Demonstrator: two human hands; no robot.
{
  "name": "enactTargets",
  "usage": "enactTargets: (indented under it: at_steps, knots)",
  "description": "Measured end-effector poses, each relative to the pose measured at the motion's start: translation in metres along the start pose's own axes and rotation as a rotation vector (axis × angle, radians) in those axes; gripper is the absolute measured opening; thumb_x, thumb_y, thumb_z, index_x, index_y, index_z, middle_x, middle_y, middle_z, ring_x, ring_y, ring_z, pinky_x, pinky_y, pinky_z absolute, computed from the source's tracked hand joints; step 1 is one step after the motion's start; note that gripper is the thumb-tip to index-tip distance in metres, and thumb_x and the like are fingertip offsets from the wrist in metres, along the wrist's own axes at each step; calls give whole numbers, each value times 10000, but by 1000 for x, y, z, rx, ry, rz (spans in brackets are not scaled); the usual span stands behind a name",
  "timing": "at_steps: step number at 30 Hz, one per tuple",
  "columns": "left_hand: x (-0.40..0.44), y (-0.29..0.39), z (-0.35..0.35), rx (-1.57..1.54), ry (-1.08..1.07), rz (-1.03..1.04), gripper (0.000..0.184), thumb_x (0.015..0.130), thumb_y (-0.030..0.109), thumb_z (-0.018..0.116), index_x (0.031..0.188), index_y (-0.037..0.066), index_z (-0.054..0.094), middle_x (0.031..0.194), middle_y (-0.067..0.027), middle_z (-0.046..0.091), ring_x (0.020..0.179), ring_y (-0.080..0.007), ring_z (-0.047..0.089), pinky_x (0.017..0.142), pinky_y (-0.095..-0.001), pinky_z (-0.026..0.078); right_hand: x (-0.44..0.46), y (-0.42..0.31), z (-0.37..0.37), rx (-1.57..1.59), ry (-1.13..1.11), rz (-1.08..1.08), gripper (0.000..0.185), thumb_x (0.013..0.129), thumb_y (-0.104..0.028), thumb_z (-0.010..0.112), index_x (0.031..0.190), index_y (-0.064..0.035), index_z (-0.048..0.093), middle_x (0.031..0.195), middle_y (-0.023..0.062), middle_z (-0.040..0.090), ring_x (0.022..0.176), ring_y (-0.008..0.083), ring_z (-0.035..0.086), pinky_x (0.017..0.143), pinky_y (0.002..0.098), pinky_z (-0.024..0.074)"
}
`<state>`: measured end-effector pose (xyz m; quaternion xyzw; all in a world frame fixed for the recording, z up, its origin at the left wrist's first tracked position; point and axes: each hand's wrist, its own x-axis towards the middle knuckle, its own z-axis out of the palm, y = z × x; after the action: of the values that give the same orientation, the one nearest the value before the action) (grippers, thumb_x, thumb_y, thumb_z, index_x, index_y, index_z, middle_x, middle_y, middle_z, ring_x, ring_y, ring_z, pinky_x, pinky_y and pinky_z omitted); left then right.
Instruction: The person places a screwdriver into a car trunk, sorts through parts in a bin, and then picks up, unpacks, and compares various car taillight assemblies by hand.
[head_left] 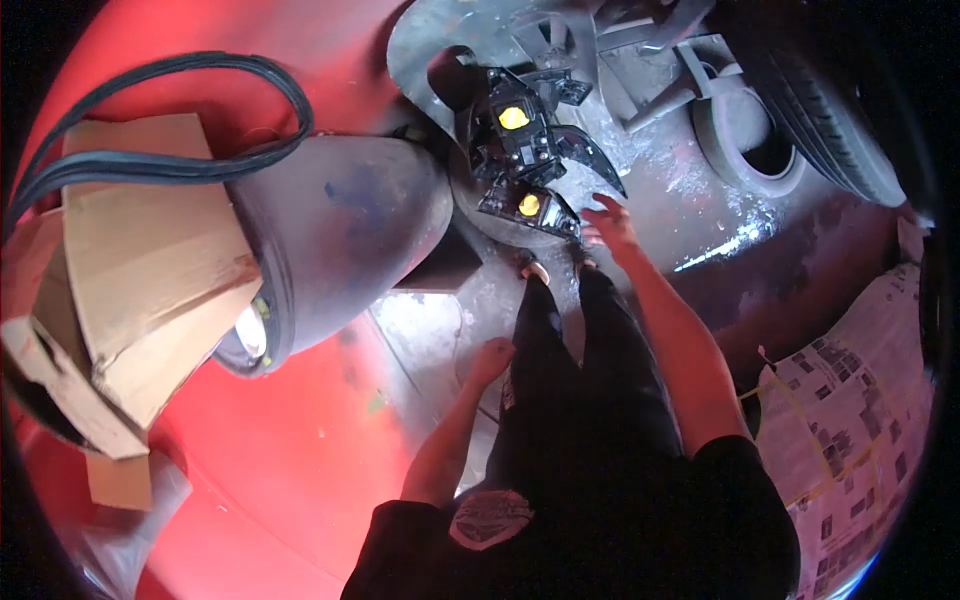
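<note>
Black plastic housings with round yellow caps, which look like car lamp units, lie near my feet. The nearer lamp unit [530,206] is just left of my right hand [610,224], and the farther lamp unit [520,125] is beyond it. My right hand is stretched forward with its fingers apart, holding nothing; I cannot tell whether a fingertip touches the nearer unit. My left hand [491,360] hangs by my left thigh, its fingers curled in, with nothing visible in it.
At left, a torn cardboard box [150,260] and a looped black rubber strip [200,165] lie by a large dark rounded panel [350,230] on a red surface. A tyre [830,120] and a grey ring-shaped part [735,140] stand far right. Printed paper [850,430] covers something nearer right.
</note>
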<state>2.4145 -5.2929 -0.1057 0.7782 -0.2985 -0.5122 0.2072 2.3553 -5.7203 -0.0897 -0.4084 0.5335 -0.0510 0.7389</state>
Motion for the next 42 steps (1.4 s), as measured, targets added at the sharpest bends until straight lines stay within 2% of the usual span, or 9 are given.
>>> enactTargets:
  at_steps: [5,8,14,17,20,26,34,38,42]
  knots:
    - [36,52,-36,-126,102,-56,231,948,201,594,1012,-5,678,961,-168,706,842,-296,689,772,-369,547,93,20,62,-151,58,-216,763,818,-228,795,1444,-22,411,778,77,683,600,130,630,505,265,502]
    - [46,80,-32,-795,125,-226,215,976,185,599,1055,-5,662,918,-94,708,810,-192,684,719,-291,546,104,0,89,-26,176,-136,805,791,-233,820,1444,-34,393,787,45,676,615,118,612,518,279,496]
    - [39,84,-21,-712,88,-286,245,990,220,596,1077,-1,657,880,-49,692,774,-139,673,678,-277,529,105,-12,104,75,136,-68,803,799,-171,813,1443,-46,350,956,69,678,706,158,646,583,321,539]
    - [30,19,9,-98,250,178,248,972,231,599,1037,3,672,841,-58,688,715,-149,657,669,-295,520,111,-7,106,158,157,-28,699,798,-110,796,1383,-62,416,917,49,669,645,137,611,517,301,493]
    - [18,46,-20,-279,-12,-400,246,948,234,600,1000,8,682,802,-64,678,691,-155,639,659,-311,509,116,-5,104,259,131,-13,679,802,-69,774,1381,-46,419,905,81,665,608,150,610,500,305,490]
    - [-1,12,-10,-524,78,-502,234,949,225,602,997,11,684,800,-54,676,697,-137,632,639,-292,495,120,6,96,279,84,-70,718,828,-107,759,1428,-11,377,1022,110,679,785,223,694,672,359,573]
    - [25,28,-9,-517,108,-296,282,979,259,622,1086,3,669,876,-52,706,758,-119,657,673,-277,519,151,62,53,-34,-22,-566,733,870,-121,678,1441,120,287,1138,206,634,918,300,694,822,429,591]
    - [39,47,-15,-539,131,-201,269,980,227,630,1115,-4,651,916,-53,714,826,-126,681,701,-265,533,36,-23,29,341,-61,-199,699,887,-144,630,1444,114,296,1225,205,590,1049,316,653,890,452,570]
    - [48,44,-18,-562,62,-231,261,978,223,629,1110,-2,641,933,-58,714,847,-136,692,700,-269,549,1,1,-61,314,-73,-345,701,899,-243,618,1452,63,315,1176,158,579,1073,287,640,924,473,554]
